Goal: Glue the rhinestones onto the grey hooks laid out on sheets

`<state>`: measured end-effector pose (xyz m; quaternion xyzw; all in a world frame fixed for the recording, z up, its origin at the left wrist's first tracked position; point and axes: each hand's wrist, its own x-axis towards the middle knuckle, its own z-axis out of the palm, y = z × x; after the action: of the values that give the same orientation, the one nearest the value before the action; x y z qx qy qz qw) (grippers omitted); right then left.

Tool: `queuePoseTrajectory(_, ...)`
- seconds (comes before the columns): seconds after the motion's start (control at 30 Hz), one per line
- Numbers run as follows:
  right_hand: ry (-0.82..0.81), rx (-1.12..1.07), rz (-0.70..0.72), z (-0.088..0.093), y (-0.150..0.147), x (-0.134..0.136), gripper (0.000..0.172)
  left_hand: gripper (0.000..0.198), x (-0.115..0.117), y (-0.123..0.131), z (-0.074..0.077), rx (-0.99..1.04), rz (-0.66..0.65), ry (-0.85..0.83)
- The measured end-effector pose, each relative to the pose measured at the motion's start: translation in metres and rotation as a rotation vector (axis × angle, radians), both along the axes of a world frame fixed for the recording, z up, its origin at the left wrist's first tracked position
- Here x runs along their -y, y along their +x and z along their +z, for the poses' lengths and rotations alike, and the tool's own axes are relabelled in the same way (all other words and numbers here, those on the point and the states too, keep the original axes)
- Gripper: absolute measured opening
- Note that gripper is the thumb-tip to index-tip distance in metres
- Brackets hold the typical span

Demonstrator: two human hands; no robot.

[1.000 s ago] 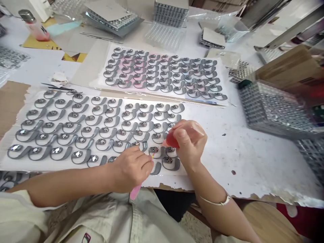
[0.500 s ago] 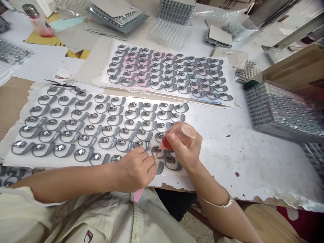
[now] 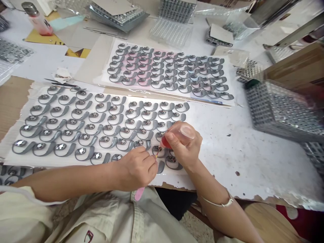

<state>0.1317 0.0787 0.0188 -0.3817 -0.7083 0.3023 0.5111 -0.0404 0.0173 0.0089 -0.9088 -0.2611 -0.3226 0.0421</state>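
Note:
My left hand [image 3: 138,168] is closed around a thin pink-handled tool [image 3: 139,194]. Its handle end sticks out below my fist, and its fine tip points up and right at a grey curved band piece with a round jewelled head [image 3: 158,148]. Fingers hide the middle of the tool, so I cannot tell its exact kind. My right hand [image 3: 186,145] grips a small clear squeeze bottle of red liquid [image 3: 186,130], tilted with its nozzle end down and left, close to the same piece. Rows of similar pieces lie on a white sheet [image 3: 15,158], partly covered by my left forearm.
Behind lies a second sheet with more band pieces [image 3: 169,72]. A dark thin tool [image 3: 59,82] and crumpled paper [image 3: 62,75] are at left. Another bottle [image 3: 36,20] stands at back left. Stacked trays of small parts [image 3: 283,111] and cardboard [image 3: 298,67] occupy the right.
The view has shifted very slightly. Both hands keep almost the same place and grip, with the tool tip and bottle still at the same piece.

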Motion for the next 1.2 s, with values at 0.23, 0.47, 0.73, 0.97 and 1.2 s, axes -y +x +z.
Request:
queuePoseTrajectory(0.23, 0.003, -0.01, -0.028, -0.0002, -0.0003, 0.0002, 0.029, 0.025, 0.0004, -0.0007, 0.0, -0.034, 0.003, -0.005)
queuePoseTrajectory(0.47, 0.072, 0.031, -0.043, -0.0025, 0.0011, -0.0004, 0.029, 0.025, 0.0007, 0.0004, -0.0008, -0.005, 0.002, -0.014)
queuePoseTrajectory(0.73, 0.123, -0.002, -0.021, -0.0003, 0.0009, 0.0008, 0.02, 0.028, 0.0002, -0.0009, -0.0017, -0.007, -0.002, -0.038)
queuePoseTrajectory(0.97, 0.125, -0.042, -0.078, 0.0011, 0.0027, 0.0001, 0.02, 0.028, -0.0008, -0.0007, -0.001, 0.0, -0.007, -0.052)
queuePoseTrajectory(1.2, 0.131, -0.02, -0.049, -0.0032, 0.0037, -0.0002, 0.021, 0.027, -0.0005, -0.0012, -0.0008, 0.01, -0.009, -0.051)
